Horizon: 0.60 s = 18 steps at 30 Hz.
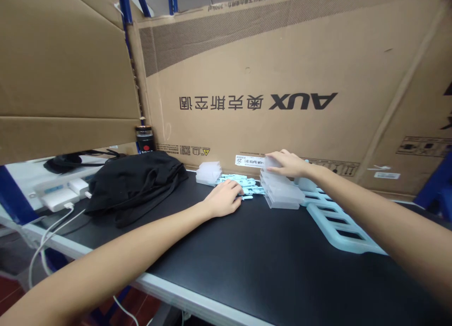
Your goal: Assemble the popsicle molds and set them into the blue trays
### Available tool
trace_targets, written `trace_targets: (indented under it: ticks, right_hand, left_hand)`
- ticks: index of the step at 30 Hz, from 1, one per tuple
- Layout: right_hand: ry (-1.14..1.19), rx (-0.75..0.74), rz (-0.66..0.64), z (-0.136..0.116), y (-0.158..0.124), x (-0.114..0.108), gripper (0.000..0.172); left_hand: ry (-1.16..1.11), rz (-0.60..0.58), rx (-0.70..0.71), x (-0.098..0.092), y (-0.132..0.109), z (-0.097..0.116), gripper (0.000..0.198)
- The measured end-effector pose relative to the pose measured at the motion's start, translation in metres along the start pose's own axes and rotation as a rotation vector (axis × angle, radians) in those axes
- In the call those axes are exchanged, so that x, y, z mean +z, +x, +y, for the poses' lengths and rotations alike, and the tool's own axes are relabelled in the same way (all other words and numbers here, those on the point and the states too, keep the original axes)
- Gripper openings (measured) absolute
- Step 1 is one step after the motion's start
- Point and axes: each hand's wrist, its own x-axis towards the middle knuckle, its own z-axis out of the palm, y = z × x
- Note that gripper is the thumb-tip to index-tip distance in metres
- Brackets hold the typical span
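My left hand [223, 199] lies palm down at the near edge of a heap of light blue plastic pieces [252, 188]. Its fingers are bent slightly and a little apart, touching the heap; I see nothing held, though the fingertips are partly hidden. At the heap's right side stand stacked translucent plastic boxes [282, 193]. My right hand [288, 164] is closed around an upper translucent box [271, 162] at the back of this stack. More translucent boxes [208, 172] are at the left end of the heap.
A light blue slotted plastic rack [341, 227] lies right of the boxes, partly under my right forearm. To the left are a black cloth bag [134, 185], a white power strip [58, 194] with cables, and a dark bottle [144, 139]. A large cardboard sheet [226, 58] stands behind the black tabletop [247, 260].
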Motion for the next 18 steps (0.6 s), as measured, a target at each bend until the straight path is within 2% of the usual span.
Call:
trace_targets:
  ticks: [4,8,10,12,15,16,18]
  right_hand:
    - [0.036,-0.024,0.030,-0.022,0.008,-0.007,0.070]
    - [0.096,-0.095,0.015,-0.059,0.019,-0.029,0.075]
    - [0.148,-0.135,0.004,-0.076,0.019,-0.044,0.077]
    - [0.201,-0.143,0.037,-0.091,0.013,-0.059,0.071]
    - [0.358,-0.028,0.080,-0.114,-0.004,-0.069,0.056]
    - [0.449,0.027,0.068,-0.123,-0.010,-0.069,0.054]
    - [0.640,0.078,0.027,-0.140,-0.024,-0.066,0.052]
  left_hand:
    - [-0.001,-0.009,0.000,0.000,0.000,0.001,0.020]
    - [0.013,0.021,0.013,-0.007,0.000,0.004,0.019]
    - [-0.025,0.090,0.004,-0.014,0.000,0.005,0.023]
    - [-0.161,0.184,-0.022,-0.022,-0.001,0.006,0.036]
    - [-0.450,0.296,-0.050,-0.030,-0.001,0.009,0.069]
    - [-0.513,0.331,-0.054,-0.032,-0.001,0.011,0.075]
    - [-0.561,0.410,-0.061,-0.039,0.001,0.014,0.072]
